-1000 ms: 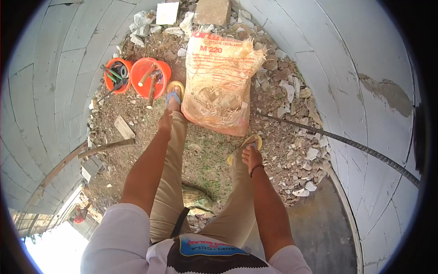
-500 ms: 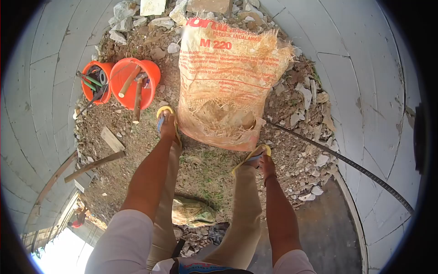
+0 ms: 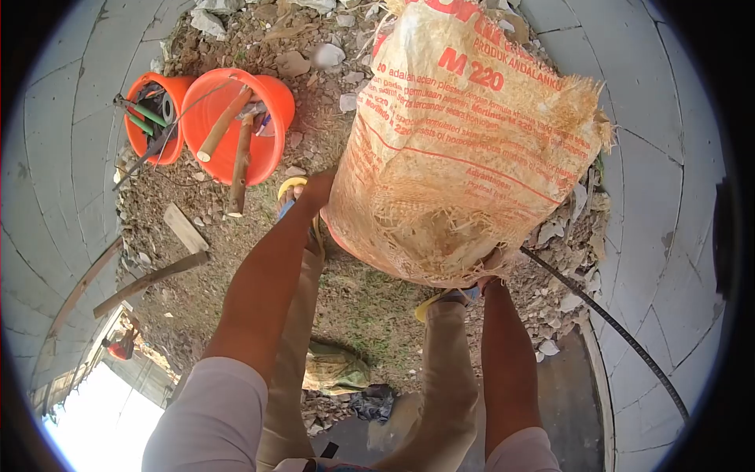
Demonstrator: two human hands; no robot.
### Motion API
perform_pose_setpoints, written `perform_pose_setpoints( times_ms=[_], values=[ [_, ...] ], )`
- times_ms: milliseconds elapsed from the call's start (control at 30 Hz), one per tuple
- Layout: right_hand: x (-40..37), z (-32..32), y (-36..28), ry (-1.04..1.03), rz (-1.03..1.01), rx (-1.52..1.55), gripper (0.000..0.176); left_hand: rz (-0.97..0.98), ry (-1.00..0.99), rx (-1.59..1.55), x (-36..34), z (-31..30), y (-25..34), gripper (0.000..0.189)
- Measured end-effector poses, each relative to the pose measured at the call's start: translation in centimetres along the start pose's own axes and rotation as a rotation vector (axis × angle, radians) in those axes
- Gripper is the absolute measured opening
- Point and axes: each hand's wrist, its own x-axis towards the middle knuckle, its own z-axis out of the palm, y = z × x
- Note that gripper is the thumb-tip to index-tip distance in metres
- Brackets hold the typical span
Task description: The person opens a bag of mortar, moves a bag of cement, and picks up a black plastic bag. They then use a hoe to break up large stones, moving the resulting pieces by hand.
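Observation:
A worn woven sack (image 3: 464, 149) with red print and a frayed, torn patch at its near end fills the upper middle of the head view, tilted to the right. My left hand (image 3: 321, 190) grips its left edge, the fingers hidden against or under the sack. At the near right corner, my right hand (image 3: 493, 270) holds the sack near the torn patch, partly covered by loose fibres. Both arms reach down straight. The sack bulges, but its contents cannot be made out.
Two orange buckets (image 3: 273, 157) with tools stand left, wooden handles (image 3: 240, 177) sticking out. A bent ribbed steel bar (image 3: 605, 315) lies right. Wood pieces (image 3: 185, 228), rubble (image 3: 292, 63) and a crumpled sack (image 3: 334, 368) lie on the ground. Grey walls flank both sides. Another person (image 3: 120, 346) is far left.
Both hands have moved from near my feet onto the sack. The sack now looks larger and closer, shifted right and tilted, with its near end covering part of my right foot.

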Motion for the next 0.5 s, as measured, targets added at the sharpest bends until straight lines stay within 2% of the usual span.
perform_pose_setpoints(
  times_ms=[67,100,133,200,233,300,333,400,467,500],
  values=[
    [0.7,0.5,-0.5,-0.028,-0.004,-0.001,0.041,0.12,0.068,0.235,0.6,0.5,-1.3,0.026],
    [1.0,0.7,-0.7,-0.047,-0.004,-0.002,0.04,0.304,0.307,0.288,0.6,0.7,-1.6,0.02],
    [1.2,0.8,-0.7,-0.061,-0.003,-0.003,0.039,0.302,0.3,0.292,0.6,0.6,-1.8,0.02],
    [1.5,1.1,-0.9,-0.09,-0.003,0.003,0.038,0.209,0.128,0.275,0.7,0.5,-2.0,0.026],
    [1.5,1.1,-0.9,-0.103,-0.005,0.005,0.037,0.21,0.127,0.272,0.5,0.7,-1.3,0.026],
    [1.4,1.0,-0.6,-0.133,-0.005,0.02,0.036,-0.418,0.131,-1.029,0.0,0.9,1.2,0.04],
    [1.2,0.9,-0.3,-0.147,-0.009,0.025,0.036,-0.411,0.132,-1.03,-0.3,1.0,1.6,0.04],
    [0.8,0.5,0.6,-0.183,-0.007,0.051,0.035,-0.395,0.121,-1.079,-0.7,0.8,2.1,0.053],
    [0.0,0.1,1.9,-0.212,-0.012,0.072,0.034,-0.362,0.108,-1.148,-0.8,0.3,1.8,0.051],
    [-0.5,-0.1,2.6,-0.231,-0.014,0.083,0.034,-0.391,0.039,-1.181,-0.8,-0.1,1.4,0.052]
  ],
)
